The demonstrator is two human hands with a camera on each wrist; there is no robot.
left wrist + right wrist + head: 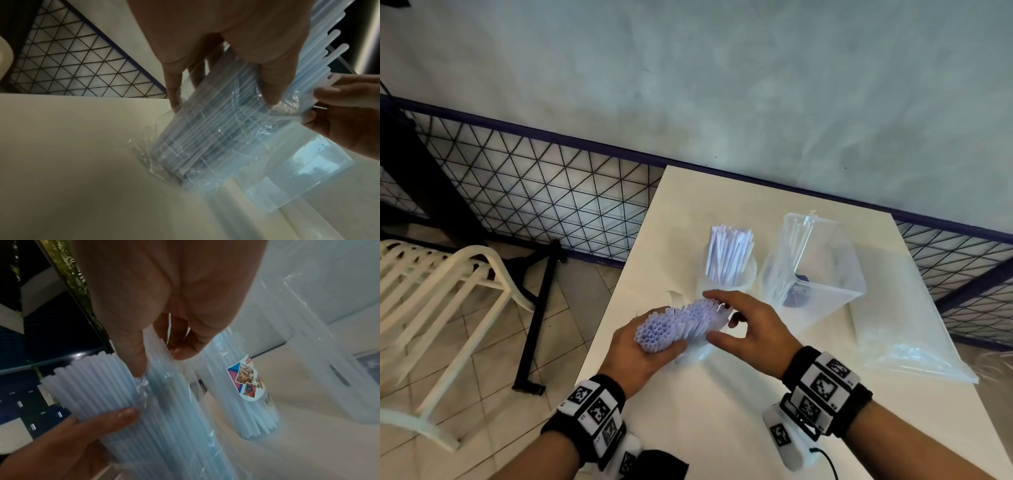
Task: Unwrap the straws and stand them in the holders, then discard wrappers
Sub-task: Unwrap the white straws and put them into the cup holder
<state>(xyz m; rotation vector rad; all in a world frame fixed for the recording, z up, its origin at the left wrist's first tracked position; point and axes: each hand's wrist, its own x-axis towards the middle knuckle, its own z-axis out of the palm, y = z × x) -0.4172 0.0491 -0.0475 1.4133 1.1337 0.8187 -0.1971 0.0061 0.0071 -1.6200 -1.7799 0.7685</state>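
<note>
A thick bundle of white straws leans over the white table, its lower part still in a clear plastic wrapper. My left hand grips the bundle near its open top. Thumb and fingers of my right hand pinch the wrapper's upper edge against the straws. Behind the hands stands a round clear holder full of white straws, with a colourful sticker. A square clear holder to its right has a few straws in it.
A large clear plastic bag lies on the table's right side. A wire mesh fence runs behind the table, and a white chair stands on the tiled floor to the left.
</note>
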